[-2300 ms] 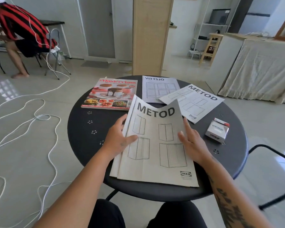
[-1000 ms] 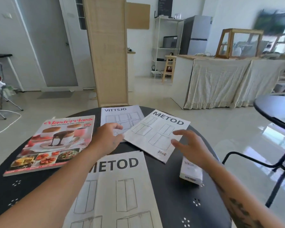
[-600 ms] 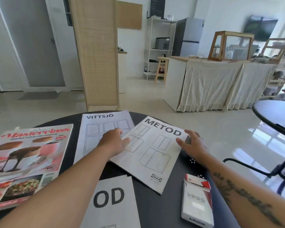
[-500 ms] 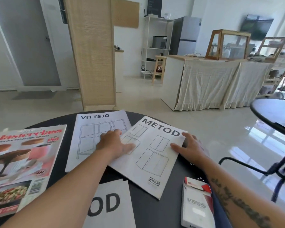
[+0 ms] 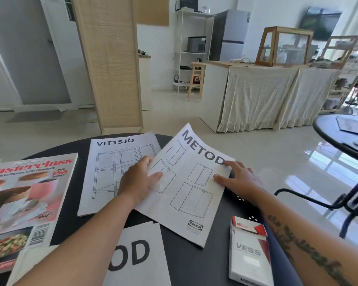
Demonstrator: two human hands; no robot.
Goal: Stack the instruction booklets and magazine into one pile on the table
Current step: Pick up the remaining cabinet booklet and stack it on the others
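Bare forearms, no sleeves; dark script tattoo (image 5: 304, 246) along right forearm.

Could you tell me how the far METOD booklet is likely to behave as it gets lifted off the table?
The far METOD booklet looks thin, so probably light and floppy; its far corner already curls upward. With the left hand and right hand at opposite edges, the middle may sag. It would likely slide easily on the smooth table.

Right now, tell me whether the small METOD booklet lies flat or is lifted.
Partly lifted. The small METOD booklet has its far edge raised past the table rim, gripped by the left hand and right hand.
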